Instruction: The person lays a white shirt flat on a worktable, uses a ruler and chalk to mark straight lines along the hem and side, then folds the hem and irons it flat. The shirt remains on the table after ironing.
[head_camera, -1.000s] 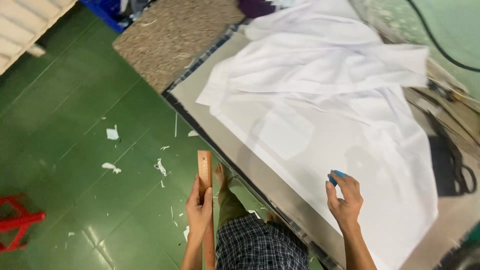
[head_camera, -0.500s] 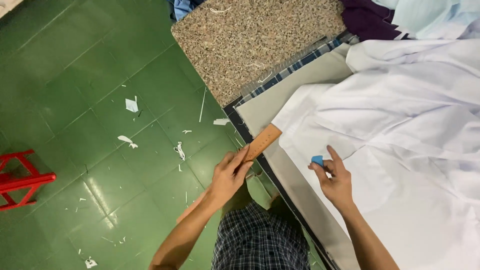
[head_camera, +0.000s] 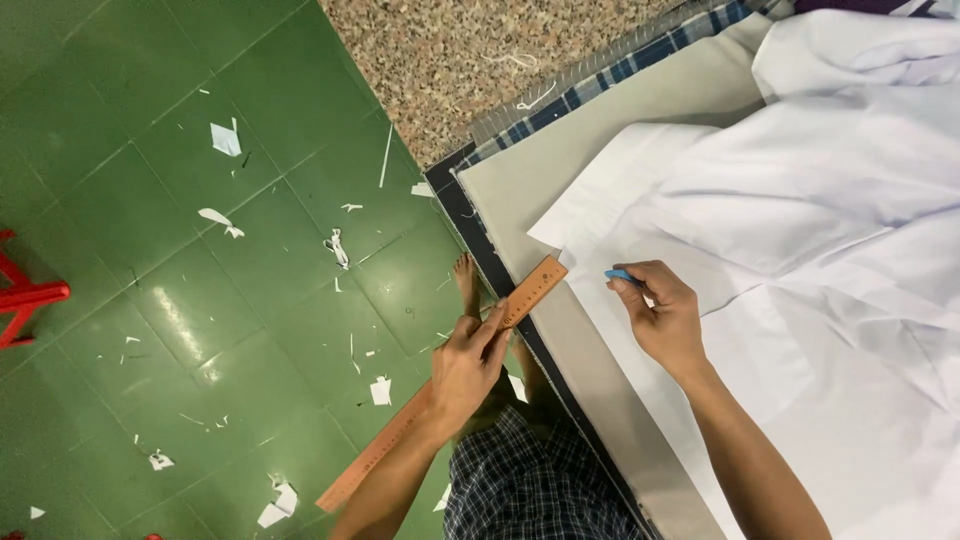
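Wooden and long, the ruler (head_camera: 455, 375) runs slantwise from low over the green tiled floor (head_camera: 180, 250) up to the edge of the work table (head_camera: 520, 190), its upper end resting on the grey table cover just beside the corner of the white fabric (head_camera: 800, 250). The left hand (head_camera: 468, 365) is clamped around the ruler's middle, fingers curled over its top face and thumb underneath, as far as the angle lets me judge. The right hand (head_camera: 662, 315) lies on the white fabric, its fingers drawn together and pinched on a small blue piece of chalk (head_camera: 620, 274), whose tip touches the cloth near the ruler's upper end. The two hands are apart, with the table edge between them. White fabric spreads in loose folds across most of the table to the right. Scraps of white paper or cloth (head_camera: 225, 140) lie scattered on the floor, and a red stool (head_camera: 25, 290) shows at the left edge. A bare foot (head_camera: 465, 280) stands on the tiles close to the table.
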